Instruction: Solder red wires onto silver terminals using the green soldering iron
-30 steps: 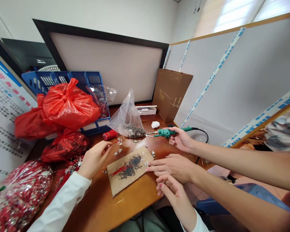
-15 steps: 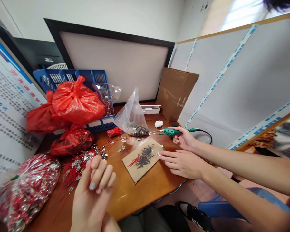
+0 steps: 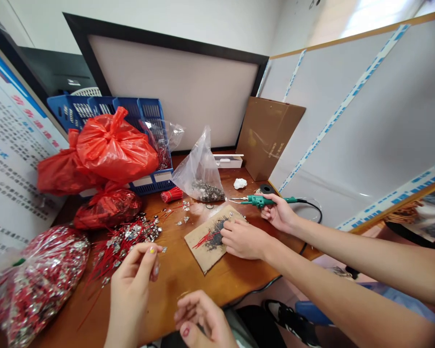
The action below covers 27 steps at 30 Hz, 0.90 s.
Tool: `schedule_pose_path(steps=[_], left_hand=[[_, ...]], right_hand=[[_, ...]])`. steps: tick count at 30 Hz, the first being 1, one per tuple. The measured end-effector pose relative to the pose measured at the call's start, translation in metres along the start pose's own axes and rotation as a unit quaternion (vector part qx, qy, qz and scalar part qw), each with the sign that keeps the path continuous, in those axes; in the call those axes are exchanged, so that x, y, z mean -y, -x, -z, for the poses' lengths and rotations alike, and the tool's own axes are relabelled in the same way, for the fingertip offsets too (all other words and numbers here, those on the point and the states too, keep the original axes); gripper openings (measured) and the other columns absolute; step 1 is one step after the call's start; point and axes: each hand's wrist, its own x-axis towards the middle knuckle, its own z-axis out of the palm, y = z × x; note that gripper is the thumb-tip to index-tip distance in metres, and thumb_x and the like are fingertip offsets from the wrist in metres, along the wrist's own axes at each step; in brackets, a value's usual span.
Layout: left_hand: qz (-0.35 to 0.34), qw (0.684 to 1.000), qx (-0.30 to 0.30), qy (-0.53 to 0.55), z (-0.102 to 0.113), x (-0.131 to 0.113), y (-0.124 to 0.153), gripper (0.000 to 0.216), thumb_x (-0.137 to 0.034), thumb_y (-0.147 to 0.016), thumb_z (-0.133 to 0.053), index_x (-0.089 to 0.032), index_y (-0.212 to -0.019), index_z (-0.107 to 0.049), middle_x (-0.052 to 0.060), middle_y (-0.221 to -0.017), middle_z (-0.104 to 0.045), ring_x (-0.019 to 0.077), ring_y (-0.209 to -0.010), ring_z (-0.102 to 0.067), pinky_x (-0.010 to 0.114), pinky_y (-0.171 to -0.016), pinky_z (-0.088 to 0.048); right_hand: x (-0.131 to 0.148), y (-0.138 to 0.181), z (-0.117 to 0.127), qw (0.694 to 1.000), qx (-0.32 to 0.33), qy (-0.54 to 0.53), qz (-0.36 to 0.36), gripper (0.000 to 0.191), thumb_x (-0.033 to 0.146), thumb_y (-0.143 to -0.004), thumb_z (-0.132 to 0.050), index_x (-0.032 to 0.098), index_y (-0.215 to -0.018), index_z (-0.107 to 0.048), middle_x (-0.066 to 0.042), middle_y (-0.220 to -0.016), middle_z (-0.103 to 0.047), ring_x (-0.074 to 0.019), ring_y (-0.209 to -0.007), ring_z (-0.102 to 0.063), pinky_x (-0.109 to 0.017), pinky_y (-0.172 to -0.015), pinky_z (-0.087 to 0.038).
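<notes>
While a wooden desk (image 3: 166, 309) is carrying the work, one co-worker hand (image 3: 279, 212) is gripping a green soldering iron (image 3: 261, 200) and the other co-worker hand (image 3: 242, 239) is pressing on a cardboard square (image 3: 199, 256). The person's left hand (image 3: 130, 285) is pinching just beside a heap of red-wired metal terminals (image 3: 130, 237), its catch too small to tell; the right hand (image 3: 199, 319) is curling loosely, empty.

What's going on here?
A co-worker holds a green soldering iron in one hand and presses the other hand onto a cardboard sheet with dark bits and red wires. The person's left hand is beside a pile of red-wired silver pieces; their right hand is lower, apart.
</notes>
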Motion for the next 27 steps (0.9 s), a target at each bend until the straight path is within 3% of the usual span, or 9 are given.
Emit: schedule_pose_path(steps=[4,7,14,22,27], left_hand=[[-0.001,0.998,0.027,-0.056,-0.012,0.003,0.003,0.034,-0.055,-0.079,-0.063,-0.021,-0.074,-0.064,-0.005,-0.053,-0.048,0.0127,-0.049,-0.045,0.023,-0.047,-0.037],[-0.020,0.991,0.065,-0.114,-0.021,0.009,0.004,0.032,-0.052,-0.081,-0.059,-0.021,-0.074,-0.065,-0.003,-0.057,-0.054,0.0139,-0.051,-0.049,0.024,-0.049,-0.039],[-0.099,0.970,0.135,-0.177,-0.036,0.024,0.004,0.022,-0.040,-0.087,-0.055,-0.023,-0.081,-0.067,0.001,-0.074,-0.068,0.0171,-0.062,-0.058,0.027,-0.060,-0.045],[-0.097,0.969,0.137,-0.184,-0.042,0.041,0.007,0.025,-0.041,-0.089,-0.052,-0.023,-0.081,-0.067,0.004,-0.079,-0.070,0.0202,-0.071,-0.062,0.030,-0.069,-0.048],[-0.086,0.971,0.123,-0.186,-0.043,0.047,0.007,0.027,-0.043,-0.087,-0.051,-0.023,-0.079,-0.067,0.003,-0.077,-0.069,0.0196,-0.066,-0.061,0.029,-0.062,-0.048]], right_hand=[[-0.003,0.007,0.018,0.996,-0.008,0.082,0.025,0.059,0.072,-0.073,-0.064,0.014,-0.083,-0.069,-0.007,-0.067,-0.066,-0.0136,-0.058,-0.058,-0.028,-0.063,-0.046],[0.008,0.011,0.032,0.993,0.011,0.119,0.006,0.059,0.071,-0.080,-0.057,0.014,-0.075,-0.067,-0.003,-0.056,-0.058,-0.0103,-0.050,-0.051,-0.024,-0.056,-0.042],[0.023,0.021,0.060,0.982,0.023,0.184,-0.036,0.061,0.071,-0.088,-0.042,0.014,-0.078,-0.063,0.007,-0.044,-0.035,-0.0066,-0.039,-0.031,-0.020,-0.044,-0.027],[0.018,0.022,0.072,0.985,0.008,0.166,-0.042,0.060,0.072,-0.088,-0.041,0.015,-0.093,-0.060,0.008,-0.046,-0.036,-0.0071,-0.040,-0.030,-0.020,-0.044,-0.026],[0.016,0.023,0.073,0.986,0.012,0.157,-0.056,0.056,0.069,-0.087,-0.046,0.015,-0.093,-0.060,0.007,-0.049,-0.040,-0.0072,-0.041,-0.032,-0.020,-0.045,-0.028]])
